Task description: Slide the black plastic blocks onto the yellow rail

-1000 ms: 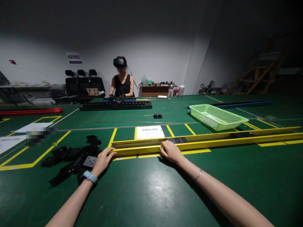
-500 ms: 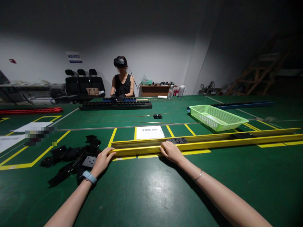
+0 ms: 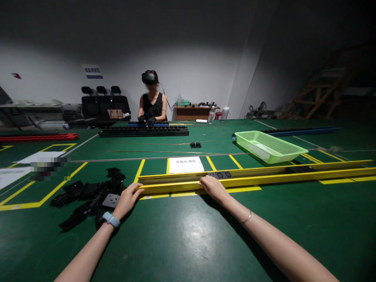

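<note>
A long yellow rail, open at the top like a channel, lies across the green table. My left hand is closed on its left end, thumb and fingers at the tip. My right hand curls over the near wall further along, with its fingertips down in the channel, partly hidden. Touching or just beside those fingers, a black socket module sits inside the rail. Farther right in the channel is another black piece. Close to my left hand, several black socket modules lie heaped, one with a grey face.
A green plastic basket stands behind the rail. Beyond a printed sheet lie thin rods and two small black parts. Across the table a co-worker in black gloves handles a blue rail beside a black rail.
</note>
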`<state>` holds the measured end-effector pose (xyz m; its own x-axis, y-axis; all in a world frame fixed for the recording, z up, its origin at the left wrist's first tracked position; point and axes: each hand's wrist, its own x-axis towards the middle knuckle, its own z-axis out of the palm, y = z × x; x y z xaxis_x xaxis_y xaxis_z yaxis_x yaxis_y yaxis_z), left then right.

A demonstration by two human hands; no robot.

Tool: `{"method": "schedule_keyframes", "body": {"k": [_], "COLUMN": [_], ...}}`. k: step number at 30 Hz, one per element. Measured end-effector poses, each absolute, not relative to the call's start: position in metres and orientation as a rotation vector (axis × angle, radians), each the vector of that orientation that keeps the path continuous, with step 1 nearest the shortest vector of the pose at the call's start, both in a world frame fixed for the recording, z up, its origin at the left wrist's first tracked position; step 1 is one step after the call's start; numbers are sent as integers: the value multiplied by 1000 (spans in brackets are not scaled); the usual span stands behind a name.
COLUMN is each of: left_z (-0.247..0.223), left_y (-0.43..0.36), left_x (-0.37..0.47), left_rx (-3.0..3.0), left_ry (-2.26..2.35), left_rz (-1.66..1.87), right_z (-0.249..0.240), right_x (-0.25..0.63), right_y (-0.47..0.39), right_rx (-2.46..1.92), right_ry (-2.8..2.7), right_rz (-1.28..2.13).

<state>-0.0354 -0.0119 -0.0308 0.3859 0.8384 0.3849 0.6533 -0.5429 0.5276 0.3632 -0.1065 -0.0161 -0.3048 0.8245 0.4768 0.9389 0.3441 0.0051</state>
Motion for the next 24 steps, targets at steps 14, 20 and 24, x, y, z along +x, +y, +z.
{"method": "schedule_keyframes", "body": {"k": [14, 20, 24], "left_z": [-29, -29, -29], "left_y": [-12, -12, -13], "left_x": [-35, -36, -35], "left_rx": [2380, 2369, 2367], "left_ry": [1303, 1308, 1311], "left_rz": [924, 909, 917], "right_z": [-20, -17, -15], "right_x": [367, 374, 381], "right_y": [-108, -112, -117], "right_rx": [-1629, -1720, -1736], "right_ry": [-2105, -2057, -2058], "right_rz": [-531, -547, -543]}}
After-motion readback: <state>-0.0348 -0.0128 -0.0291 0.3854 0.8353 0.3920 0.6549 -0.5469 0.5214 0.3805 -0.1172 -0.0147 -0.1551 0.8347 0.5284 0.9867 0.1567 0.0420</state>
